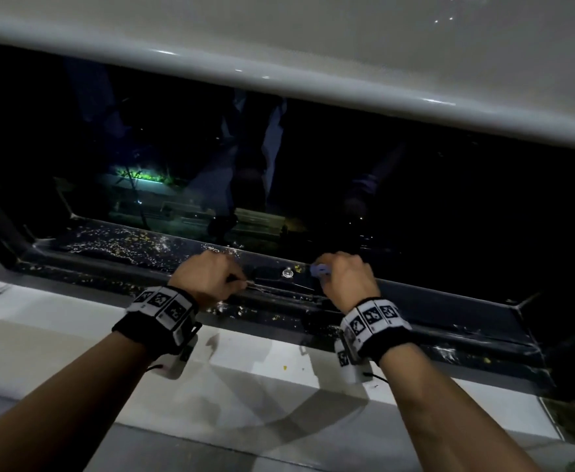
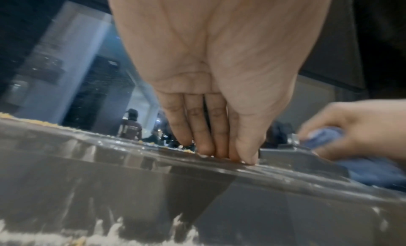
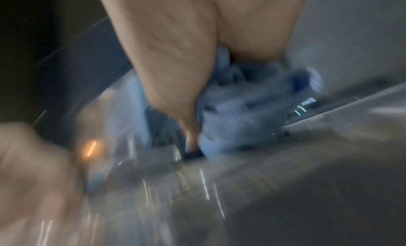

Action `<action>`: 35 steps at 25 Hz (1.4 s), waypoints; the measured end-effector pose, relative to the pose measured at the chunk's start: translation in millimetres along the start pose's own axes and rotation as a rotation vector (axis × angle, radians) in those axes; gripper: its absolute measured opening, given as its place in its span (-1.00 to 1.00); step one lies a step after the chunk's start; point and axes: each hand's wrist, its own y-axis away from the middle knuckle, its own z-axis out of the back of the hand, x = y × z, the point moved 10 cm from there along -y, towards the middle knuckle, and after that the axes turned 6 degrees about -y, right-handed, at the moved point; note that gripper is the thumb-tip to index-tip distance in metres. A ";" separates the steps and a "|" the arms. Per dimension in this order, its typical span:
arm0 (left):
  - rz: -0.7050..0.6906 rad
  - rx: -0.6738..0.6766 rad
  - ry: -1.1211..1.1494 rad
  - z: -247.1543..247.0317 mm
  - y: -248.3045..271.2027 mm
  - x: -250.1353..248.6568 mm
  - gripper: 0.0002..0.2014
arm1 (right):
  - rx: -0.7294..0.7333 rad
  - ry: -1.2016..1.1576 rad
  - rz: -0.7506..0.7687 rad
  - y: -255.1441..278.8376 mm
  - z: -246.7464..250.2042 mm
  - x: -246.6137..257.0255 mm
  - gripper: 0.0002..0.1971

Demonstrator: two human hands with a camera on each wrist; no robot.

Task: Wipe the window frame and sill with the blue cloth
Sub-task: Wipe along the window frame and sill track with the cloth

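Yellow and white crumbs (image 1: 119,247) litter the dark window frame (image 1: 92,267) at the far left, above the white sill (image 1: 58,318). The left hand (image 1: 207,275) presses straight fingers (image 2: 204,128) onto the frame's ridge, its grip holding nothing. A small metal knob (image 1: 287,273) sits between the hands. The right hand (image 1: 345,279) has its grip bunched round the blue cloth (image 3: 237,111), which rests on the frame just right of the knob.
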 end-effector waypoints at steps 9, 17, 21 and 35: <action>-0.082 0.005 0.027 0.3 2.5 31.2 -0.70 | 0.110 -0.017 -0.084 -9.5 1.5 -4.8 -0.86; -0.156 0.003 0.021 -1.1 0.3 38.7 -0.76 | 0.204 -0.045 0.087 -24.6 -12.5 43.5 -0.69; -0.178 0.010 0.033 -3.0 -1.4 40.7 -0.77 | -0.076 -0.204 0.132 -4.7 31.2 47.7 -0.74; -0.187 0.013 0.094 -5.8 -2.8 43.9 -0.78 | 0.352 0.080 0.134 -60.3 -23.3 102.1 -0.62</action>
